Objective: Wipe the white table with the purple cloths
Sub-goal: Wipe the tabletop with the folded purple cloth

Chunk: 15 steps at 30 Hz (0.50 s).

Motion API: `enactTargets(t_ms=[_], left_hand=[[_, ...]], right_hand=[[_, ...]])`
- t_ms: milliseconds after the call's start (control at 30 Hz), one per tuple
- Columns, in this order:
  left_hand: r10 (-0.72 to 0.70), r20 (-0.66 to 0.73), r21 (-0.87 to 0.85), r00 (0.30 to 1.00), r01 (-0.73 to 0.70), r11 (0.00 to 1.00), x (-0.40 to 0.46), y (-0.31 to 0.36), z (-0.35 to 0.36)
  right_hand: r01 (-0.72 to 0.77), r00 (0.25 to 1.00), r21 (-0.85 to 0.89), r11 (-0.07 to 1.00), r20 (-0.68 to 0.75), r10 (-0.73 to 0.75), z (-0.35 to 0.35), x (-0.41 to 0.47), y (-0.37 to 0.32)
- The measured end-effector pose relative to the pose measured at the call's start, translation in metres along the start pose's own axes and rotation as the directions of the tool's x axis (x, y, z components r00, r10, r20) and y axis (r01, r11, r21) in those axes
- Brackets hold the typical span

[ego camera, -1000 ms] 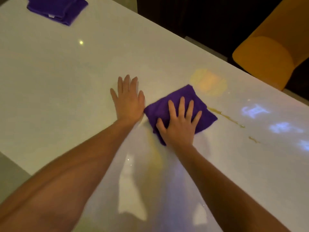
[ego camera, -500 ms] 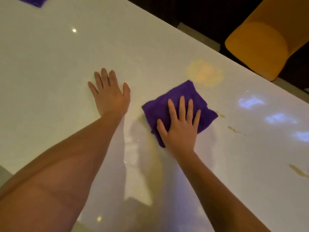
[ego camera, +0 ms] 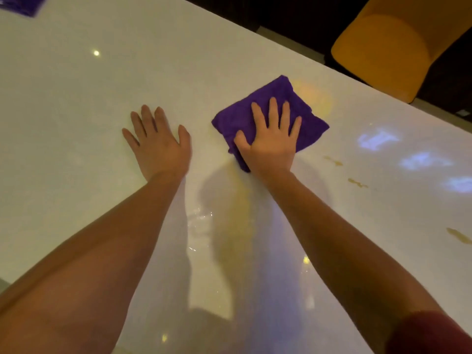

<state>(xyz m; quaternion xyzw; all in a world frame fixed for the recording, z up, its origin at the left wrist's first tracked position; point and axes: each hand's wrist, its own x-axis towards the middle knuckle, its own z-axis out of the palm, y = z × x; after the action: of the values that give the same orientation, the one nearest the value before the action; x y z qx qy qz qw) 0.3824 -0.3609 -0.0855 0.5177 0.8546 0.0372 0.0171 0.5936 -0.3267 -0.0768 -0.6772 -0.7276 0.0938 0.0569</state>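
A folded purple cloth [ego camera: 301,111] lies flat on the glossy white table [ego camera: 89,98] near its far edge. My right hand [ego camera: 270,144] presses down on the cloth with fingers spread, palm covering its near part. To its left, my left hand [ego camera: 161,144] rests flat on the bare table, fingers apart, holding nothing. A second purple cloth [ego camera: 23,3] shows partly at the top left corner. Small brownish spill marks [ego camera: 333,160] sit on the table right of the pressed cloth.
An orange chair [ego camera: 388,47] stands beyond the table's far edge at the upper right. Another brown smear [ego camera: 459,236] lies at the right border. A wet sheen and light reflections cover the table between my forearms. The table's near left corner shows at the lower left.
My right hand has pushed the cloth away toward the far edge, over the orange reflection. The long brown streak beside the cloth is gone, with only spots left. My left hand stays flat.
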Motion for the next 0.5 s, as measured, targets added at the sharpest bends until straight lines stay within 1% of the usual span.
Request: enactTargets(t_ms=[100, 200, 300, 500], left_hand=[[0.010, -0.007, 0.018, 1.000, -0.010, 1.000, 0.000, 0.000, 0.002], [0.013, -0.020, -0.021, 1.000, -0.014, 1.000, -0.001, -0.001, 0.000], [0.011, -0.024, -0.039, 1.000, -0.012, 0.999, 0.001, -0.003, -0.001], [0.027, -0.007, -0.067, 1.000, -0.028, 0.997, -0.001, -0.004, -0.004]], right_hand=[[0.007, 0.997, 0.010, 1.000, 0.076, -0.008, -0.004, 0.033, 0.002], [0.056, 0.995, 0.022, 0.998, 0.077, -0.058, -0.007, 0.012, 0.015], [0.061, 0.998, 0.014, 0.998, 0.015, -0.062, -0.006, -0.054, 0.029], [0.003, 1.000, 0.057, 0.998, 0.024, -0.005, -0.010, -0.205, 0.063]])
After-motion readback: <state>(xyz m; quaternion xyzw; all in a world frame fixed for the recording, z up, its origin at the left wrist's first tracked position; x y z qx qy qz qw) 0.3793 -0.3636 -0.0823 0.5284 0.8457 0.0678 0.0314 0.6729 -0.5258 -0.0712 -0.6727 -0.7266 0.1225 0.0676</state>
